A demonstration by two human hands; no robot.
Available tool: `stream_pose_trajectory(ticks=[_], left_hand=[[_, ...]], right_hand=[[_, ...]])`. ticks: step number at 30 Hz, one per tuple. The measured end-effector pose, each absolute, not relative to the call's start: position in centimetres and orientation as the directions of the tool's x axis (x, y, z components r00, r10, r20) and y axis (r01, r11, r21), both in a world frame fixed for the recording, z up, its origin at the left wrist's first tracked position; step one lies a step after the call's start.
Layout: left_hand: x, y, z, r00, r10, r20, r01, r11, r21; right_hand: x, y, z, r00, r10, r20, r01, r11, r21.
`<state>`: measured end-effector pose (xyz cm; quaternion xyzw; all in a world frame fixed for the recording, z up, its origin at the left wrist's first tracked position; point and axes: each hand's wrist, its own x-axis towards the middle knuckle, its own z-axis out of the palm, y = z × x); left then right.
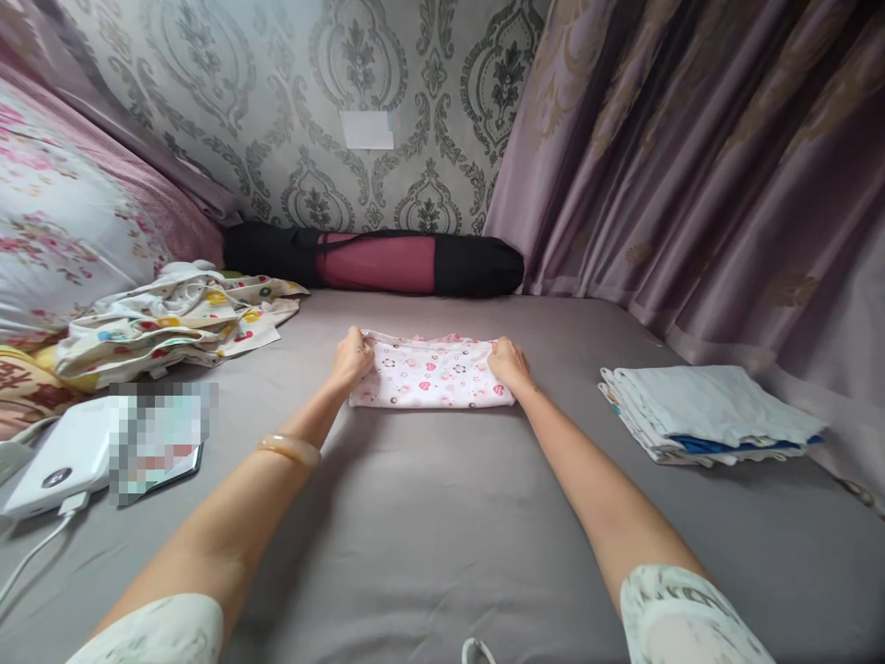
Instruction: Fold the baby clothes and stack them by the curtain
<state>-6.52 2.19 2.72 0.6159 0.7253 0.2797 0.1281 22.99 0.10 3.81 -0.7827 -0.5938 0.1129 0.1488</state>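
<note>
A white garment with pink hearts and small flowers lies folded into a wide strip on the grey bed sheet. Pink ruffled trim shows along its far edge. At its far left corner, my left hand is closed on the cloth, with a bangle on that wrist. My right hand grips the far right corner, fingers wrapped round the fabric. Between both hands the far edge is stretched fairly straight. Exactly what kind of garment it is, the folds hide.
Folded clothes form a stack at the right. Rumpled printed clothes lie at the left, behind a white power bank with a cable and a phone. A black and maroon long bag lies along the wall.
</note>
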Motion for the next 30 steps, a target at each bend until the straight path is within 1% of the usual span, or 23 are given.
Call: stream_pose_trajectory(ticks=[5,11,14,17,21,27,30], left_hand=[[-5.6,2.4,2.0,-0.217,0.961,0.173,0.824,0.085,0.560],[-5.0,2.7,1.2,-0.223,0.962,0.158,0.901,0.142,0.409],[-5.0,2.8,0.8,-0.222,0.966,0.133,0.922,0.164,0.351],[-5.0,3.0,0.5,-0.222,0.968,0.117,0.930,0.174,0.322],[-5.0,3.1,0.6,-0.236,0.966,0.106,0.929,0.192,0.317],[-4.6,3.0,0.8,-0.295,0.952,0.086,0.909,0.252,0.331],[-4.7,3.3,0.7,-0.333,0.938,0.093,0.889,0.280,0.361]], right_hand=[[22.4,0.2,3.6,0.258,0.965,0.053,0.922,-0.229,-0.312],[22.2,0.8,2.5,0.268,0.961,0.073,0.944,-0.247,-0.217],[22.1,1.1,2.1,0.280,0.956,0.083,0.945,-0.259,-0.199],[22.1,1.3,1.8,0.291,0.953,0.087,0.942,-0.269,-0.203],[22.4,1.6,1.6,0.306,0.949,0.069,0.934,-0.286,-0.214],[22.9,2.2,1.4,0.339,0.940,0.026,0.908,-0.320,-0.271],[23.0,2.3,1.5,0.378,0.926,0.004,0.881,-0.359,-0.308]])
